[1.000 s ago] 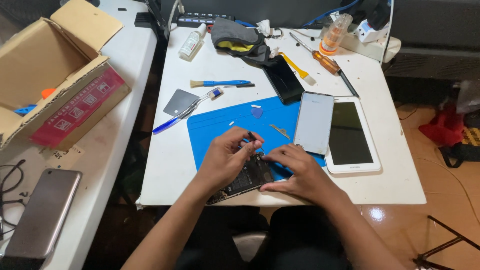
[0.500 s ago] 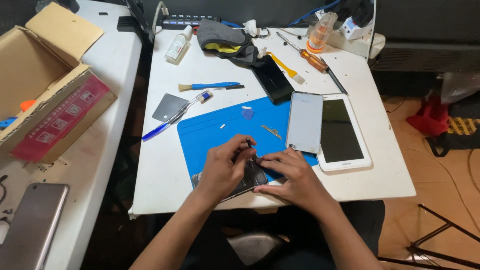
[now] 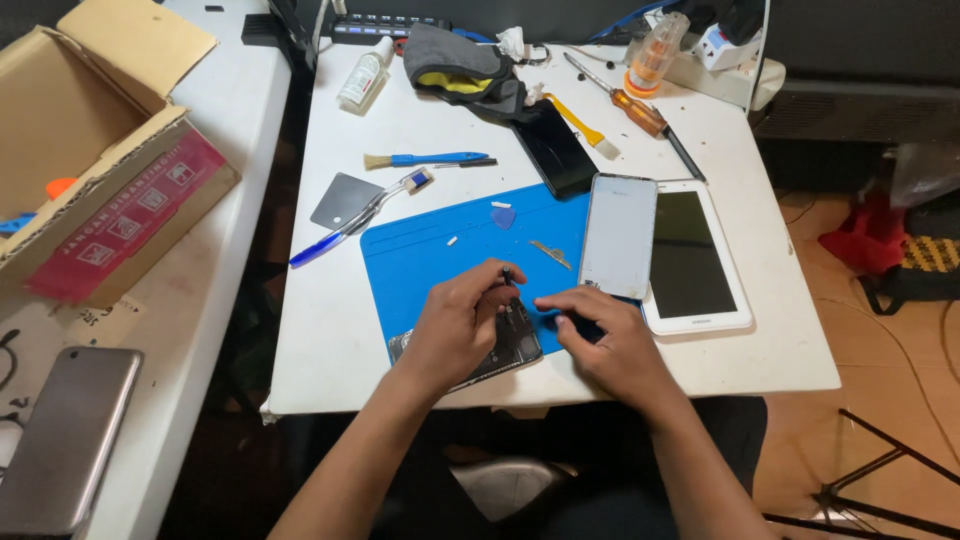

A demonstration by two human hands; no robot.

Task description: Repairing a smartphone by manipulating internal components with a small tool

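Low in the middle of the frame, the left hand point(image 3: 458, 325) pinches a thin dark tool point(image 3: 506, 276) between thumb and fingertips, its tip pointing down at the opened phone point(image 3: 512, 345) lying under both hands at the near edge of the blue work mat point(image 3: 440, 250). The right hand point(image 3: 610, 340) rests curled beside it, fingers pressing on the phone's right end; whether it grips anything cannot be told. Just above the right hand a silver phone back point(image 3: 619, 235) lies on the mat, touching a white tablet point(image 3: 692, 255) to its right. A small metal strip point(image 3: 551, 253) and a pale blue pick point(image 3: 504, 215) sit on the mat above the hands. Further up the white table point(image 3: 330, 330) lie a black phone point(image 3: 555, 150), a blue-handled brush point(image 3: 425, 159), a grey square plate point(image 3: 344, 202) and an orange-handled screwdriver point(image 3: 640, 112). At the upper left stands an open cardboard box point(image 3: 90, 150); at the lower left lies a grey phone point(image 3: 70, 440).
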